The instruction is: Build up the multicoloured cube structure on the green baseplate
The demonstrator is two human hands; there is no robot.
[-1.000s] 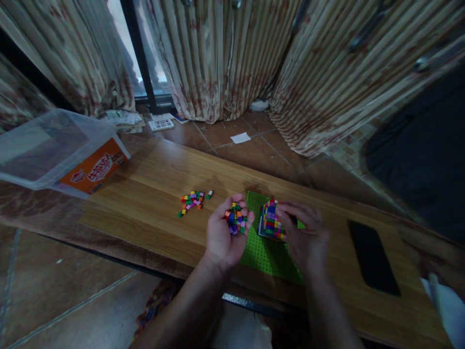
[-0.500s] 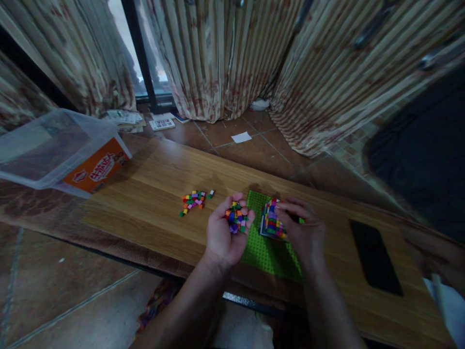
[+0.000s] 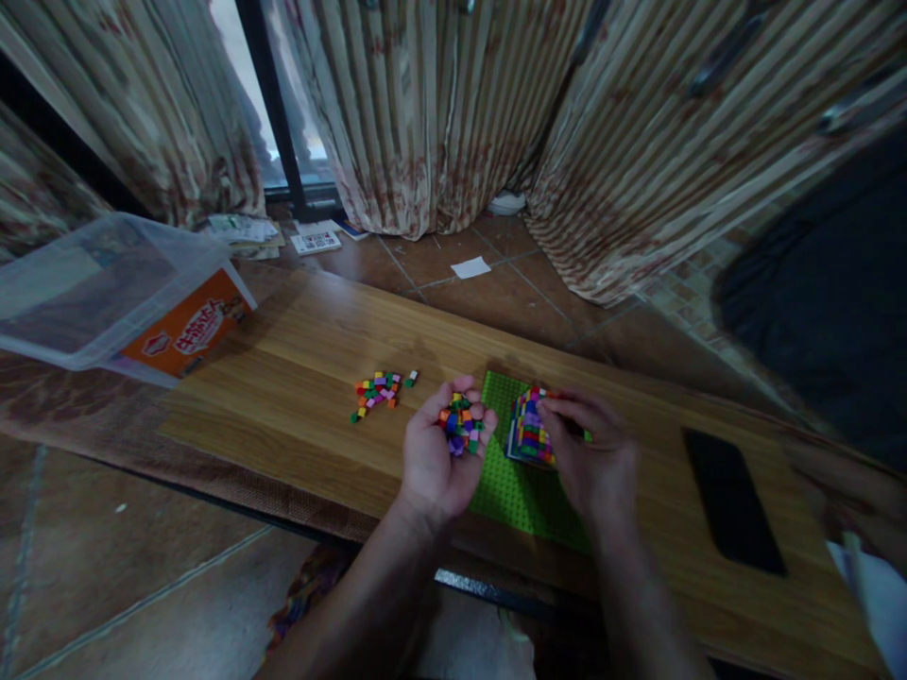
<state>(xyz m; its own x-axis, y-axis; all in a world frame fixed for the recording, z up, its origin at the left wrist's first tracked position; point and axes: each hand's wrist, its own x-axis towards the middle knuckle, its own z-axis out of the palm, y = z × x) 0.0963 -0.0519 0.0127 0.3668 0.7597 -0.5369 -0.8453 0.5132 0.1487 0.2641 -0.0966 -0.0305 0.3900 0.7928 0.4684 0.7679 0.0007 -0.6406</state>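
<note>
Palm up, my left hand (image 3: 440, 463) is cupped around a pile of small coloured toy bricks (image 3: 460, 422). To its right, a multicoloured block of stacked toy bricks (image 3: 530, 430) stands on a green studded baseplate (image 3: 521, 501). My right hand (image 3: 599, 449) is at the right side of this block, thumb and fingers pinched together at its top. Whatever lies between those fingertips is hidden or too small to make out. More loose bricks (image 3: 379, 387) lie scattered on the wooden board, left of my left hand.
A clear plastic bin (image 3: 128, 283) with an orange label stands at the board's left end. A black phone (image 3: 733, 501) lies on the wooden board (image 3: 298, 378) to the right. Papers (image 3: 316, 241) are on the tiled floor behind, below the curtains (image 3: 425, 113).
My right hand has shifted very slightly, its fingers closing a little more at the top of the brick block. The left hand and its bricks stay put.
</note>
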